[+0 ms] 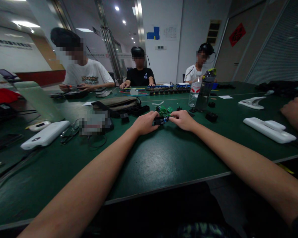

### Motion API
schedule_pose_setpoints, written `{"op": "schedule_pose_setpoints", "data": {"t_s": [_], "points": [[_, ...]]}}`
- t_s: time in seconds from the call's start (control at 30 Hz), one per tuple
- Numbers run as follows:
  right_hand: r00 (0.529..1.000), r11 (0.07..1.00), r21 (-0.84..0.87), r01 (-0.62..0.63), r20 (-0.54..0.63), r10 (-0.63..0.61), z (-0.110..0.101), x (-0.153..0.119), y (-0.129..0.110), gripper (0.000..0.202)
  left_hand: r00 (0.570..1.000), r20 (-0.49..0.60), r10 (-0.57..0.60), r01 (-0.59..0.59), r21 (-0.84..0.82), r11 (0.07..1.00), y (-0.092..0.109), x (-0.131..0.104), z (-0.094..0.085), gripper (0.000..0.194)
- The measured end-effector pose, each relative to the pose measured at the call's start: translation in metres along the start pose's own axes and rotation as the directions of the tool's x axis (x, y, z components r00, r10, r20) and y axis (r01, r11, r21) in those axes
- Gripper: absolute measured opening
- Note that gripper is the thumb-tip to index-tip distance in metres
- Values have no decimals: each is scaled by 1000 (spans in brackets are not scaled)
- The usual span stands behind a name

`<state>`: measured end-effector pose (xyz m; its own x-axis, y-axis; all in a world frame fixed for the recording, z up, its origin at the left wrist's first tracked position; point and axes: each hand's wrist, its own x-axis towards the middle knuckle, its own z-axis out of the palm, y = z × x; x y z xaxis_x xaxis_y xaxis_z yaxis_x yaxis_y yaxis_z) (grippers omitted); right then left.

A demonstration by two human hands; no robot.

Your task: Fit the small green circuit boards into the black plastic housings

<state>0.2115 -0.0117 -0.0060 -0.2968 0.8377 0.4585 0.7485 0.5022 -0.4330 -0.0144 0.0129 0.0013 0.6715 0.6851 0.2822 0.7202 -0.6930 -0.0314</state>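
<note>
My left hand (146, 123) is closed round a small black part (159, 121) above the green table (154, 162). Thumb and fingers pinched, my right hand (182, 120) meets the same part at its right end, where small bluish bits (166, 119) show. What exactly the right fingertips grip is too small to tell. Just behind the hands lie green circuit boards (161, 110). A black block (211, 116) sits to the right of my right hand, and another black block (124, 118) to the left of my left hand.
Clear bottle (194, 94) and dark bottle (205, 92) stand behind my right hand. A grey pouch (116, 103), white device (45, 135) and pale green bottle (38, 100) are left; a white device (268, 130) is right. Three people sit across; another person's hand (294, 112) is far right.
</note>
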Motion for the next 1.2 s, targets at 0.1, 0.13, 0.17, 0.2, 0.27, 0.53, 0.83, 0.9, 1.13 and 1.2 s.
{"op": "schedule_pose_setpoints", "data": {"t_s": [0.1, 0.13, 0.17, 0.2, 0.27, 0.53, 0.83, 0.9, 1.13, 1.2], "points": [[1000, 1000, -4, 5, 3, -5, 0, 0, 0, 20, 1000, -1, 0, 0, -7, 1000, 0, 0, 0, 36], [1000, 1000, -5, 9, 3, -9, 0, 0, 0, 20, 1000, -1, 1, -1, -9, 1000, 0, 0, 0, 36], [1000, 1000, -5, 13, 2, -13, 0, 0, 1, 20, 1000, -1, 1, -1, -10, 1000, 1, 0, -1, 36], [1000, 1000, -6, 15, 2, -15, 0, 0, 1, 21, 1000, 0, 1, -1, -12, 1000, 1, 0, -1, 36], [1000, 1000, -6, 12, 5, -12, 0, 0, 1, 21, 1000, 3, -1, 1, -17, 1000, 2, 0, -2, 36], [1000, 1000, 5, 17, 2, -17, 0, 0, 1, 21, 1000, 1, 0, 0, -18, 1000, 2, -1, -2, 36], [1000, 1000, 19, 5, -6, -5, 0, 0, 1, 21, 1000, -3, 2, -2, -21, 1000, 1, -1, -1, 36], [1000, 1000, 18, -1, -1, 1, 0, 0, 0, 20, 1000, -3, 1, -1, -24, 1000, 1, -1, -1, 36], [1000, 998, 55, 10, -8, -10, 0, -1, 1, 17, 1000, 8, -6, 6, -23, 1000, 2, -1, -2, 37], [1000, 998, 61, 12, -4, -12, 0, -1, 1, 16, 1000, 16, -10, 10, -21, 1000, 3, -1, -3, 37]]}}
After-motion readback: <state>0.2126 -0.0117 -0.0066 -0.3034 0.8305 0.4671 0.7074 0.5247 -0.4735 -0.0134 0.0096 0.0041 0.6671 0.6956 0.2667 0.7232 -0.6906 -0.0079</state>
